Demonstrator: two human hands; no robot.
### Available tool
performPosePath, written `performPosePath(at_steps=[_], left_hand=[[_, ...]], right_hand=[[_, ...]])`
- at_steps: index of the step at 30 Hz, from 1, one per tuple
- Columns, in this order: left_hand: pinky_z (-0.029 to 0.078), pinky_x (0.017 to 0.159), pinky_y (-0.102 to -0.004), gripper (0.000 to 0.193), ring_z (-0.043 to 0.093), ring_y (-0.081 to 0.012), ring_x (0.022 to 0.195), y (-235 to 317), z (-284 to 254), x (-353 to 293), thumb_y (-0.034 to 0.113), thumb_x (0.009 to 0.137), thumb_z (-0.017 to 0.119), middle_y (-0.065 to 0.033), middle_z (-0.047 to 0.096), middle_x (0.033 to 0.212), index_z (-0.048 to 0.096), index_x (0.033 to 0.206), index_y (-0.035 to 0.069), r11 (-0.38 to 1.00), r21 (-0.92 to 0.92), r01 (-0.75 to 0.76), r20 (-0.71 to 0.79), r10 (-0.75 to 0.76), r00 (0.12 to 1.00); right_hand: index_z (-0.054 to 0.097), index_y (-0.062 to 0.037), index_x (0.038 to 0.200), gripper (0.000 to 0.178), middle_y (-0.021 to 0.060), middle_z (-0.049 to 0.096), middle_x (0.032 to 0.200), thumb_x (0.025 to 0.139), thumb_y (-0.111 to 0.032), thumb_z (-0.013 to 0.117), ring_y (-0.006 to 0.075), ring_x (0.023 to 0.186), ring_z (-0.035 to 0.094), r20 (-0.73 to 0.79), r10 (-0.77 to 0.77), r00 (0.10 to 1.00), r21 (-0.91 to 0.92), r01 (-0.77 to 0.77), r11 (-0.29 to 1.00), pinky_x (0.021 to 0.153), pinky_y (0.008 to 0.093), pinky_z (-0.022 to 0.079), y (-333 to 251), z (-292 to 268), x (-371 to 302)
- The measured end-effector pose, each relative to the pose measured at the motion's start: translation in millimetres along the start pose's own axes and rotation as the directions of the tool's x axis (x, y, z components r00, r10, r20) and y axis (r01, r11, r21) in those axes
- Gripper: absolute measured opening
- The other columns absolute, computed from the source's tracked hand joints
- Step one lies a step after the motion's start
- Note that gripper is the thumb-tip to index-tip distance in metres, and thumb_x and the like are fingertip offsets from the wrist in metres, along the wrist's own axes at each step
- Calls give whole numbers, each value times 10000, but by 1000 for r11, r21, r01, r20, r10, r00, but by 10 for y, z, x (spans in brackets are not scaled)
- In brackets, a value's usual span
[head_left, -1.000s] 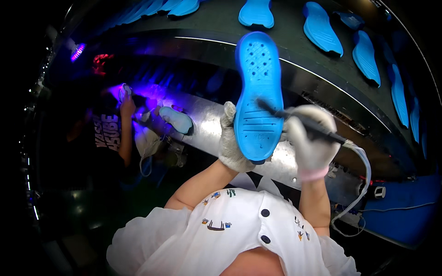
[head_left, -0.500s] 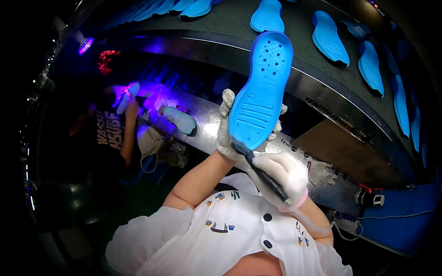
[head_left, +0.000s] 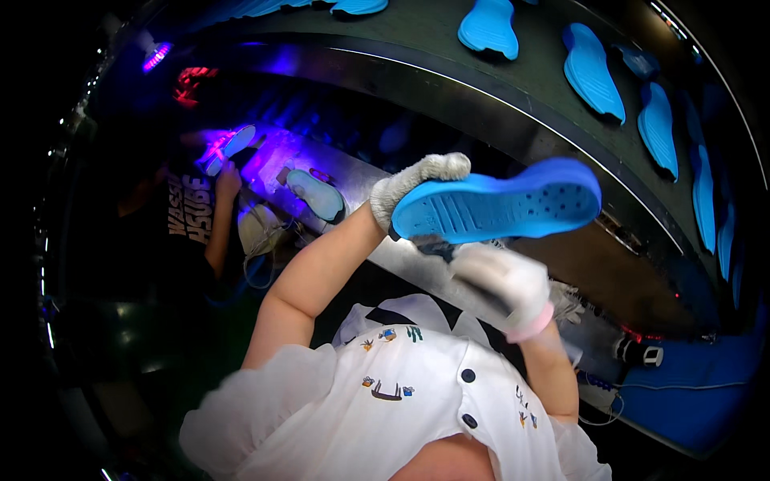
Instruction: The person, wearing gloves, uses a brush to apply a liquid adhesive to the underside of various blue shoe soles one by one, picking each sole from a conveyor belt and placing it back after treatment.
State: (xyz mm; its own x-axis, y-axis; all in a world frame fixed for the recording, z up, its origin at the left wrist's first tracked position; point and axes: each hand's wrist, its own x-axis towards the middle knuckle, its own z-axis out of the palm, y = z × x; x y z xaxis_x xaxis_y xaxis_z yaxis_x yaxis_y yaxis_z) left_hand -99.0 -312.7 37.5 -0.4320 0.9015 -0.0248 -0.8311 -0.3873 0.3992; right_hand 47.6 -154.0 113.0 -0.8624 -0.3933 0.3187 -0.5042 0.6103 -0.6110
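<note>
A bright blue shoe sole [head_left: 497, 210] lies tilted almost crosswise before me, its holed end pointing right and its ridged inner face toward me. My gloved left hand [head_left: 413, 183] grips its left end, thumb along the upper edge and the other fingers hidden behind it. My right hand [head_left: 513, 282], in a white glove with a pink cuff, is blurred by motion. It is closed round a black-handled brush [head_left: 488, 295], whose dark head is close to the sole's lower left edge. Whether the head touches the sole I cannot tell.
Several blue soles [head_left: 593, 74] lie on a dark curved belt [head_left: 417, 40] at the back. A metal bench [head_left: 393, 260] carries a pale sole [head_left: 315, 195] and a loose glove [head_left: 568, 303]. At left, a co-worker's hand [head_left: 228, 180] holds a shoe part under violet light.
The sole has swung from upright to nearly level, its holed end dropping rightward. My left hand has turned with it. My right hand and the brush have shifted slightly up and right.
</note>
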Motion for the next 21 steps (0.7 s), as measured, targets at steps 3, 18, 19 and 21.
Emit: performPosePath(at_steps=[3,18,19,21], left_hand=[[620,741,-415,215,705,-254,882,42,-237,34,349,893,692,-90,651,872,624,881,145,993,116,15,-105,-2,994],[630,578,-431,712,736,-292,739,360,136,-67,614,762,736,-219,704,954,681,1134,10,821,540,184,-308,-10,951],[630,575,-442,729,737,-298,741,406,168,-84,622,756,737,-222,703,964,679,1145,8,834,516,196,-307,-33,951],[630,569,-464,763,738,-309,746,449,214,-140,636,743,739,-227,701,984,674,1166,4,858,464,221,-311,-76,947]], right_hand=[[718,-66,929,157,115,719,964,779,-48,761,290,866,714,23,27,999,-32,-26,999,769,334,575,-209,-51,31],[740,-61,940,278,118,737,998,668,-59,796,237,665,624,18,-66,998,-385,68,921,636,299,526,-293,-146,-28],[740,-66,936,268,116,736,999,674,-75,791,234,661,621,-53,-60,997,-349,38,936,628,299,519,-256,-171,-10],[740,-76,930,250,114,736,1003,685,-106,781,228,654,615,-187,-40,981,-264,-11,964,611,299,507,-119,-231,26]])
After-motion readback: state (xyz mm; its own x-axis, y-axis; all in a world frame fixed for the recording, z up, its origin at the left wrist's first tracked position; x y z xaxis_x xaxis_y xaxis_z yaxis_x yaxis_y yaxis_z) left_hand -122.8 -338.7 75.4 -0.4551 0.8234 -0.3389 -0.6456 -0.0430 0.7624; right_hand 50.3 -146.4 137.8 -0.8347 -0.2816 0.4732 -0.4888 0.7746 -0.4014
